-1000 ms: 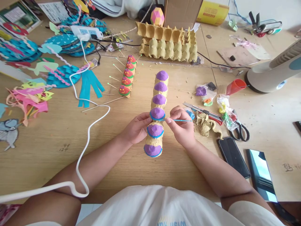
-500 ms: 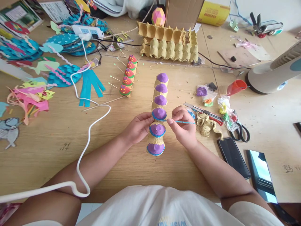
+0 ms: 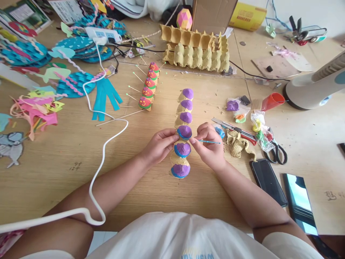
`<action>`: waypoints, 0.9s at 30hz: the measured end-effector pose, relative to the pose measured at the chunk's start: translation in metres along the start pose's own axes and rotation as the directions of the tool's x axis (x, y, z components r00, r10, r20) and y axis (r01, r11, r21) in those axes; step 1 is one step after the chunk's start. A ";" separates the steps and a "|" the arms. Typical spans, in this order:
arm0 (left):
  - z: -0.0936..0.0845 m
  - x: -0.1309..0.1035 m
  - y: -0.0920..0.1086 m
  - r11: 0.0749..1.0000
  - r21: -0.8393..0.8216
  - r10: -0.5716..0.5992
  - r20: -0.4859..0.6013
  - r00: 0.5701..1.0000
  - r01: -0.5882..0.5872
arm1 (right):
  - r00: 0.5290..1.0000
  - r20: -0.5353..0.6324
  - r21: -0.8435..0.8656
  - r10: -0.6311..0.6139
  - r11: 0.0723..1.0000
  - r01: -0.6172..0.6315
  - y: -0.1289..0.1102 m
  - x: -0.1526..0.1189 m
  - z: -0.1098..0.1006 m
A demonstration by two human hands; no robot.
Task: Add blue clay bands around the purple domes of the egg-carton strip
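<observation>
A strip of egg carton [image 3: 179,160] stands lengthwise before me, its several bumps capped with purple clay. Blue clay [image 3: 180,176] edges the three caps nearest me. My left hand [image 3: 161,145] pinches the strip's left side at the third bump from the near end. On the other side, my right hand [image 3: 208,145] has thumb and fingers closed on a thin straight blue stick [image 3: 211,141], whose far end sticks out to the right. Its fingertips are close to the blue rim of that same bump; the stick's working tip is hidden.
A red-and-green caterpillar [image 3: 148,86] with pins lies beyond on the left. Egg cartons [image 3: 201,57] are at the back. A utility knife [image 3: 237,131], carton scraps [image 3: 237,144], scissors [image 3: 279,153] and a phone [image 3: 268,181] lie right. A white cable [image 3: 101,165] crosses my left arm.
The carton strip has tilted slightly, showing more of the left side of its bumps. The blue stick's free end has drawn a little left, and my right fingertips sit nearer the strip.
</observation>
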State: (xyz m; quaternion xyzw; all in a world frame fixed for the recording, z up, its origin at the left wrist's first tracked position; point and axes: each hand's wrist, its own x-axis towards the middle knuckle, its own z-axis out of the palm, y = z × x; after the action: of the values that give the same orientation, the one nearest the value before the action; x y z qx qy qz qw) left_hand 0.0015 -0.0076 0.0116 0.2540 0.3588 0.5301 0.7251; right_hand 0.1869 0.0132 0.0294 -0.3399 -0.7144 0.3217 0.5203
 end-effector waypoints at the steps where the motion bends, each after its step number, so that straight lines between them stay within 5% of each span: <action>1: 0.000 0.000 0.000 1.000 -0.005 -0.002 0.001 1.000 0.002 | 1.000 0.003 -0.003 0.000 1.000 0.000 0.000 0.000 0.000; 21: -0.001 -0.001 -0.001 1.000 0.010 0.008 0.044 0.999 -0.008 | 0.993 -0.044 -0.166 -0.106 0.981 0.098 -0.004 0.000 0.002; 27: -0.003 0.001 -0.003 0.999 0.029 0.022 0.012 1.000 -0.022 | 0.989 0.004 -0.081 -0.150 0.985 0.150 -0.004 0.001 -0.001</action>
State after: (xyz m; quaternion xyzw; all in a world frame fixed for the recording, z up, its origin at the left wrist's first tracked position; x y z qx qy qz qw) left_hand 0.0011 -0.0076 0.0073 0.2716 0.3594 0.5313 0.7175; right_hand 0.1870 0.0123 0.0335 -0.3061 -0.7500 0.2521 0.5294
